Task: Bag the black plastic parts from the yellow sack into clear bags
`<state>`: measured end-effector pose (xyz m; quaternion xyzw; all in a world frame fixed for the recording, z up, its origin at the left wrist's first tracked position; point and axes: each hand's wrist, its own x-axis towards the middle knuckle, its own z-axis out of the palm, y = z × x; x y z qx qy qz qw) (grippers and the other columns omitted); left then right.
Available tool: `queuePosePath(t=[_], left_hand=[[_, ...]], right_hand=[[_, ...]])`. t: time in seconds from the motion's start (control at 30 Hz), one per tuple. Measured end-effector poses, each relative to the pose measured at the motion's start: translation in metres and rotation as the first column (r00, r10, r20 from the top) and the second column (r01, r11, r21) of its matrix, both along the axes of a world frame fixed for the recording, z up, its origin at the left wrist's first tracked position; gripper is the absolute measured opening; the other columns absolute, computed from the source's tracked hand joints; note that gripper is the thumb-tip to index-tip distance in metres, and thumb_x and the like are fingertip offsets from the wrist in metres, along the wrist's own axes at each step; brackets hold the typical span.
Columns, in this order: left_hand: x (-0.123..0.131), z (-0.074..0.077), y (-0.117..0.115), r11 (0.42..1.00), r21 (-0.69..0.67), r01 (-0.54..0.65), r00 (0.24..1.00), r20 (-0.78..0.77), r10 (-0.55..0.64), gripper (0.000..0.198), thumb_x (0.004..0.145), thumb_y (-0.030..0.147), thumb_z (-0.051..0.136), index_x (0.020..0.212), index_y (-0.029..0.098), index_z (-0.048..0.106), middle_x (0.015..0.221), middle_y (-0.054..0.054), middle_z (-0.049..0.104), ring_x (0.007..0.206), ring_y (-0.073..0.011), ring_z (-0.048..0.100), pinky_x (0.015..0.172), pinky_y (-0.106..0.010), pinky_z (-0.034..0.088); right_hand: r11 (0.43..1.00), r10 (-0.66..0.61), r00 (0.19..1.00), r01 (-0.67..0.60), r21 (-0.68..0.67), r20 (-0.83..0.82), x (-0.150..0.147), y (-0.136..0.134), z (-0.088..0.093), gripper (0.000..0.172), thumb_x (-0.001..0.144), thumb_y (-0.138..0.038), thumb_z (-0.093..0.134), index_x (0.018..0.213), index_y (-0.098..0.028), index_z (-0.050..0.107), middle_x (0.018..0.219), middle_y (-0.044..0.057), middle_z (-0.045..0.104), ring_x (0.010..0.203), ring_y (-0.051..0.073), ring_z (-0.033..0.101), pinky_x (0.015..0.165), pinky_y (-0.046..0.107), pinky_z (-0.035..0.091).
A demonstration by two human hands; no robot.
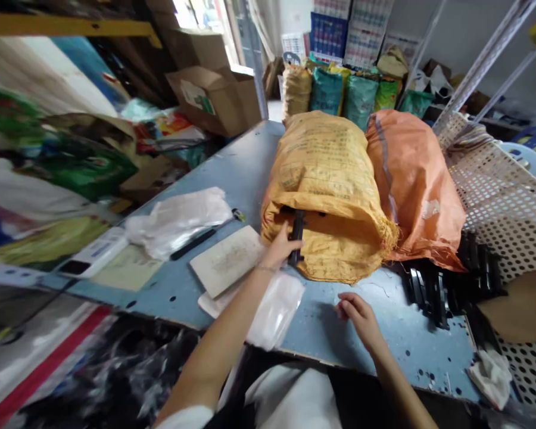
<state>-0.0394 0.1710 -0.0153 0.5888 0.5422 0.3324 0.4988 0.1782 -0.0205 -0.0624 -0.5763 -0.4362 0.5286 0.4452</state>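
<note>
Black plastic piece (pixel 297 238) was gripped narrowly by the left hand (pixel 279 247) at the frayed mouth of a yellow woven sack (pixel 330 196). The sack was laid on its side on a blue worktable (pixel 232 173), apparently so that its opening could be reached, with an orange woven sack (pixel 413 185) just beside it. Nothing was held by the right hand (pixel 360 319), its fingers loosely curled, near a heap of black pieces (pixel 433 292). Printing on the yellow sack could not be read.

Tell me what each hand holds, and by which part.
The left hand grips a black plastic piece by its middle, at the yellow sack's mouth; the right hand holds nothing.
</note>
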Motion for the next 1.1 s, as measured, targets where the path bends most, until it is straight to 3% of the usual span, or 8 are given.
queuePosePath(t=[0.13, 0.33, 0.43, 0.6, 0.7, 0.87, 0.93, 1.1], left_hand=[[0.018, -0.009, -0.087, 0.944, -0.248, 0.217, 0.820, 0.571, -0.038, 0.074, 0.074, 0.035, 0.079, 0.137, 0.017, 0.046, 0.111, -0.009, 0.064, 0.095, -0.0197, 0.066, 0.084, -0.032, 0.054], [0.042, 0.008, -0.150, 0.895, -0.301, 0.330, 0.790, 0.607, -0.087, 0.094, 0.076, 0.036, 0.079, 0.153, 0.029, 0.027, 0.111, -0.005, 0.059, 0.081, -0.0158, 0.067, 0.076, -0.034, 0.059], [0.045, 0.005, -0.158, 0.923, -0.232, 0.307, 0.849, 0.506, -0.155, 0.092, 0.080, 0.037, 0.075, 0.155, 0.029, 0.023, 0.114, -0.006, 0.061, 0.082, -0.0161, 0.066, 0.078, -0.035, 0.059], [0.048, -0.003, -0.160, 0.961, -0.068, 0.267, 0.915, 0.330, -0.231, 0.096, 0.083, 0.038, 0.072, 0.158, 0.025, 0.013, 0.112, -0.008, 0.064, 0.094, -0.0214, 0.066, 0.087, -0.039, 0.056], [0.045, 0.001, -0.158, 0.941, -0.092, 0.324, 0.868, 0.425, -0.257, 0.098, 0.083, 0.037, 0.072, 0.159, 0.029, 0.010, 0.116, -0.009, 0.062, 0.091, -0.0201, 0.067, 0.085, -0.039, 0.057], [0.038, 0.015, -0.162, 0.895, -0.160, 0.416, 0.782, 0.565, -0.262, 0.096, 0.084, 0.037, 0.070, 0.158, 0.034, 0.008, 0.115, -0.007, 0.058, 0.085, -0.0175, 0.067, 0.077, -0.039, 0.061], [0.038, 0.017, -0.166, 0.894, -0.134, 0.427, 0.798, 0.520, -0.303, 0.092, 0.087, 0.036, 0.065, 0.158, 0.033, 0.009, 0.114, -0.008, 0.059, 0.084, -0.0174, 0.066, 0.076, -0.037, 0.060], [0.034, 0.016, -0.174, 0.944, 0.023, 0.329, 0.895, 0.310, -0.319, 0.092, 0.084, 0.034, 0.068, 0.159, 0.027, 0.015, 0.108, -0.008, 0.063, 0.088, -0.0190, 0.064, 0.083, -0.035, 0.056]], right_hand=[[0.969, -0.007, 0.940, -0.077, 0.233, 0.340, 0.018, 0.033, 0.025, 0.039, 0.097, -0.049, 0.048, 0.121, -0.020, 0.059, 0.102, 0.010, 0.070, 0.082, 0.019, 0.064, 0.076, 0.035, 0.052], [0.821, -0.022, 0.585, -0.453, 0.349, 0.811, 0.030, 0.069, 0.041, 0.041, 0.101, -0.052, 0.037, 0.095, -0.018, 0.060, 0.089, 0.012, 0.063, 0.084, 0.023, 0.056, 0.073, 0.035, 0.046], [0.828, 0.026, 0.708, -0.410, 0.382, 0.706, 0.024, 0.065, 0.035, 0.049, 0.099, -0.062, 0.034, 0.087, -0.020, 0.056, 0.080, 0.007, 0.059, 0.075, 0.020, 0.054, 0.068, 0.032, 0.043], [0.970, 0.115, 0.970, -0.156, 0.185, 0.214, 0.009, 0.048, 0.031, 0.052, 0.099, -0.066, 0.028, 0.075, -0.023, 0.045, 0.060, -0.003, 0.047, 0.051, 0.013, 0.042, 0.053, 0.026, 0.036], [0.949, 0.150, 0.919, -0.238, 0.208, 0.366, 0.018, 0.045, 0.044, 0.050, 0.098, -0.065, 0.032, 0.079, -0.022, 0.050, 0.070, 0.000, 0.056, 0.062, 0.015, 0.050, 0.061, 0.028, 0.040], [0.815, 0.074, 0.614, -0.491, 0.307, 0.786, 0.038, 0.047, 0.071, 0.041, 0.099, -0.055, 0.039, 0.087, -0.020, 0.057, 0.083, 0.009, 0.060, 0.080, 0.021, 0.053, 0.071, 0.033, 0.042], [0.820, 0.138, 0.657, -0.495, 0.286, 0.741, 0.036, 0.045, 0.076, 0.042, 0.098, -0.056, 0.040, 0.080, -0.021, 0.054, 0.075, 0.006, 0.057, 0.072, 0.019, 0.051, 0.066, 0.030, 0.041], [0.910, 0.391, 0.899, -0.410, 0.065, 0.197, 0.019, 0.037, 0.079, 0.055, 0.099, -0.066, 0.021, 0.075, -0.023, 0.045, 0.055, -0.006, 0.039, 0.044, 0.011, 0.031, 0.045, 0.025, 0.029]])
